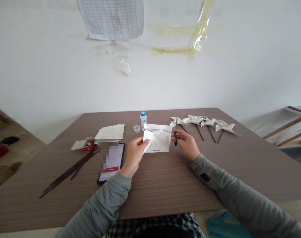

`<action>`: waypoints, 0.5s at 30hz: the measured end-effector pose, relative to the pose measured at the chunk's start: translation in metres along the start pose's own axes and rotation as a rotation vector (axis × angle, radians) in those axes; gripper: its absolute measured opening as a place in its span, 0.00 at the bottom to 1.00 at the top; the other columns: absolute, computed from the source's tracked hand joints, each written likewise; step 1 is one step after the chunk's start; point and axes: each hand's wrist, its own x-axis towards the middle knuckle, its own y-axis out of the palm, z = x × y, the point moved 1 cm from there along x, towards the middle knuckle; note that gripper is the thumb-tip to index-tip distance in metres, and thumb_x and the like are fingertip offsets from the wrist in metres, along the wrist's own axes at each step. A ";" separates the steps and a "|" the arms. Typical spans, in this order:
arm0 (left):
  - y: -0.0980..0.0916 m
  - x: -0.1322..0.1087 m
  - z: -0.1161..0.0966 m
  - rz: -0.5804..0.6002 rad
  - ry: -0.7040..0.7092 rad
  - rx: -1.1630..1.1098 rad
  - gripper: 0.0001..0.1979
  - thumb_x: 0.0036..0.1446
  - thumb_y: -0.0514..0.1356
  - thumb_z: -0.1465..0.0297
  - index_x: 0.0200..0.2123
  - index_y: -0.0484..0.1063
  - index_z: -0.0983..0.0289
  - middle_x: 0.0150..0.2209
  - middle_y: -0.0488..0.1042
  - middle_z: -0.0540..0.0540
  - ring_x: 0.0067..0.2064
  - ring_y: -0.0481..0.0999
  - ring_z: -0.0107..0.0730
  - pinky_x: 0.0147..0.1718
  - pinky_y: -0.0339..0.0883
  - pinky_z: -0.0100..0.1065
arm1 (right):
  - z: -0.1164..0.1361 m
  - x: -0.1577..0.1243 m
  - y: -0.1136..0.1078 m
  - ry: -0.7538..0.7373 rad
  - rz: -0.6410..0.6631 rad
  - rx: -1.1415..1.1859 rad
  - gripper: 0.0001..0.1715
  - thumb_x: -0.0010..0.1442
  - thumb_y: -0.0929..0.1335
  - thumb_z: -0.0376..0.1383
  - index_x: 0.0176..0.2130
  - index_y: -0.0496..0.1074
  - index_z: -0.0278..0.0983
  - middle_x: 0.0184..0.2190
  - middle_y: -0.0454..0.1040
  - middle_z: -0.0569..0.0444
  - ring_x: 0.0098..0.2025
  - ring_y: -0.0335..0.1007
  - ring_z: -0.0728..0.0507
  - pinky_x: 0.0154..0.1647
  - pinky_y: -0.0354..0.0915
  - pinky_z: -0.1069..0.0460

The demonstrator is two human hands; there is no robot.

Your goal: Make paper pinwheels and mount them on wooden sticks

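My left hand (135, 153) pinches the left edge of a square sheet of printed paper (158, 140), held up above the table. Close to the sheet's right edge, my right hand (186, 142) is closed around black-handled scissors (175, 135), blades pointing up. Whether the blades touch the paper I cannot tell. Behind the sheet stands a small clear bottle with a blue cap (143, 119), its lower part partly covered. A small translucent cap (136, 129) lies beside it. Several paper pinwheels (207, 121) on dark sticks lie at the back right.
A stack of paper sheets (110, 133) lies at the back left, beside a small open red box (88, 144) with tiny bits inside. Several dark thin sticks (71, 172) and a lit phone (112, 163) lie left of my hands. A white wall (150, 86) rises behind the table.
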 end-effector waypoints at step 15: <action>0.000 -0.001 -0.004 -0.062 -0.025 -0.035 0.14 0.48 0.75 0.55 0.28 0.87 0.60 0.31 0.88 0.56 0.38 0.83 0.45 0.38 0.69 0.37 | 0.007 -0.004 0.005 0.112 0.117 0.125 0.38 0.52 0.85 0.58 0.51 0.82 0.38 0.33 0.87 0.51 0.39 0.86 0.36 0.46 0.80 0.41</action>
